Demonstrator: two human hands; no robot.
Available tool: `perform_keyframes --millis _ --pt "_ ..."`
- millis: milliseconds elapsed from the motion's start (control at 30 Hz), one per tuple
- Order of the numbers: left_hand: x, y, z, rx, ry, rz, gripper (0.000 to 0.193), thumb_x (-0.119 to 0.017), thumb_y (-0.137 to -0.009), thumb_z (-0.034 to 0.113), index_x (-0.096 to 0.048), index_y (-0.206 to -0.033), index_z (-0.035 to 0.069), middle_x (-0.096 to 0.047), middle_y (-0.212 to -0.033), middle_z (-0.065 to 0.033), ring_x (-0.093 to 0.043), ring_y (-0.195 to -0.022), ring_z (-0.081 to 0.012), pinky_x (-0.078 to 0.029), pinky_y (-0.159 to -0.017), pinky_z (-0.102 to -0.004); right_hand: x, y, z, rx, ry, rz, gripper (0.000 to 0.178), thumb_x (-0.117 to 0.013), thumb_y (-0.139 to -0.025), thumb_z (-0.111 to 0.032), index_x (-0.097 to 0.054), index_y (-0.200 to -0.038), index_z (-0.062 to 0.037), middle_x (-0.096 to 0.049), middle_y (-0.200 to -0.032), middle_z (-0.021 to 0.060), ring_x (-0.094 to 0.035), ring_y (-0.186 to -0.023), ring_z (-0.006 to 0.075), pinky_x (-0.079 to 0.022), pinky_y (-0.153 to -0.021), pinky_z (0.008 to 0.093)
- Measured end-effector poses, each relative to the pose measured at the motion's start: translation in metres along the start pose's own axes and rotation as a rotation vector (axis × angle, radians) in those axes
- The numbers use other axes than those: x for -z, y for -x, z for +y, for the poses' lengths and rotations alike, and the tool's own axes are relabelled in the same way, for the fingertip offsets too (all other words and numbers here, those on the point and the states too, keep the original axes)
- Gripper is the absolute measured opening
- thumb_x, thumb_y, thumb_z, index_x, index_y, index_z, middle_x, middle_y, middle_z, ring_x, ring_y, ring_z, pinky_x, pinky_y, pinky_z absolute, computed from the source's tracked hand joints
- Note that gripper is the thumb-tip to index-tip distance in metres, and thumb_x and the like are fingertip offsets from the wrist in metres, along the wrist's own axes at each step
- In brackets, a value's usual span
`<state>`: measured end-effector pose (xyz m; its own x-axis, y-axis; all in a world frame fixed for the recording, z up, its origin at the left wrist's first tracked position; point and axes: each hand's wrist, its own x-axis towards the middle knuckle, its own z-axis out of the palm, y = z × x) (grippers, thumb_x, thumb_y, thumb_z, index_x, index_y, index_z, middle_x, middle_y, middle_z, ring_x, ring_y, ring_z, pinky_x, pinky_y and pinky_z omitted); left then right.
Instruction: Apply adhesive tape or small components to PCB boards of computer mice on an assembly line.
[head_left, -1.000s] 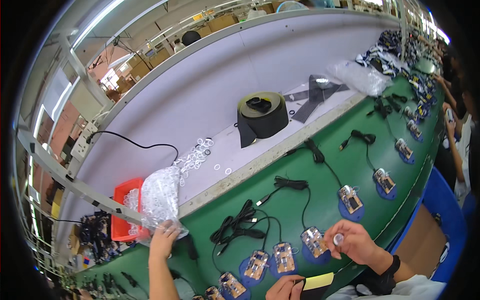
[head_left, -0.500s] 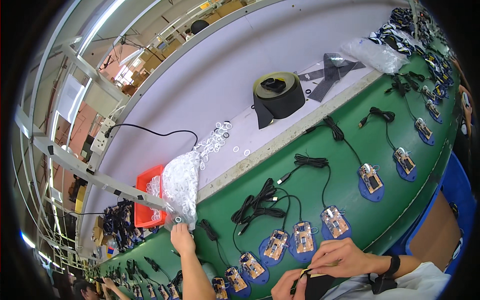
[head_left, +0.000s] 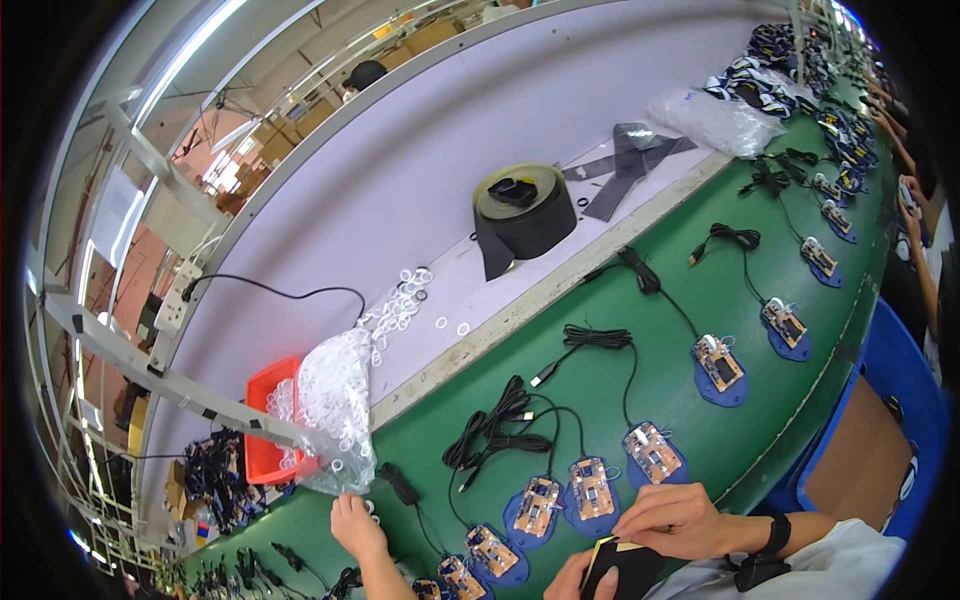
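At the lower edge, my left hand is closed around a black strip with a yellow edge. The fingers of my right hand, on the arm with a dark wristband, pinch at the strip's top edge, where a pale sliver shows. Just beyond my hands, blue mouse bases with brown circuit boards lie on the green belt, their black cables bundled. Farther left a co-worker's hand is over the belt, with white rings at its fingertips.
A bag of white rings leans on a red bin, loose rings beside it. A black roll stands on the pale shelf, near dark mesh strips. A blue crate is at the right, beside the belt.
The view has shifted, so most things sit farther left. The co-worker's hand has drawn back from the bag's mouth to the belt. My hands stay on the black strip, more of which shows.
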<state>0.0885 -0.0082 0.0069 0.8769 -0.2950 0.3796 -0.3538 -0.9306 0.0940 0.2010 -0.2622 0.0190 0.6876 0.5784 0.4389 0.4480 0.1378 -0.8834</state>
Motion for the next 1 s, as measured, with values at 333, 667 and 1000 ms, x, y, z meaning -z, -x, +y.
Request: perform_keyframes --millis 333,667,1000 --pt "0.021 0.113 -0.261 0.478 -0.571 0.072 0.011 -0.064 -0.08 0.014 -0.062 -0.07 0.01 -0.057 -0.085 -0.0097 -0.055 -0.083 -0.0312 -0.045 -0.075 -0.0439 0.091 -0.024 0.001 -0.159 0.241 0.366 0.008 -0.078 -0.091 0.003 -0.076 -0.099 0.0009 -0.078 -0.093 0.0128 -0.075 -0.083 0.0215 -0.059 -0.076 0.033" --pt "-0.013 -0.036 0.047 0.08 0.298 0.02 0.018 -0.068 -0.088 0.02 -0.062 -0.087 0.004 -0.061 -0.11 -0.0184 -0.059 -0.103 -0.0356 -0.046 -0.092 -0.05 0.113 -0.043 0.042 -0.139 0.235 -0.42 0.014 -0.07 -0.101 -0.009 -0.073 -0.112 -0.0014 -0.076 -0.102 0.0125 -0.074 -0.095 0.0322 -0.059 -0.082 0.0404" --pt "-0.042 -0.06 0.124 0.121 0.259 -0.069 0.03 -0.072 -0.096 0.025 -0.062 -0.102 -0.002 -0.064 -0.133 -0.0262 -0.062 -0.122 -0.0396 -0.047 -0.108 -0.0556 0.097 -0.038 0.04 -0.13 0.236 -0.406 0.011 -0.071 -0.097 -0.008 -0.072 -0.106 -0.0029 -0.075 -0.098 0.0106 -0.072 -0.093 0.0313 -0.059 -0.08 0.0417"
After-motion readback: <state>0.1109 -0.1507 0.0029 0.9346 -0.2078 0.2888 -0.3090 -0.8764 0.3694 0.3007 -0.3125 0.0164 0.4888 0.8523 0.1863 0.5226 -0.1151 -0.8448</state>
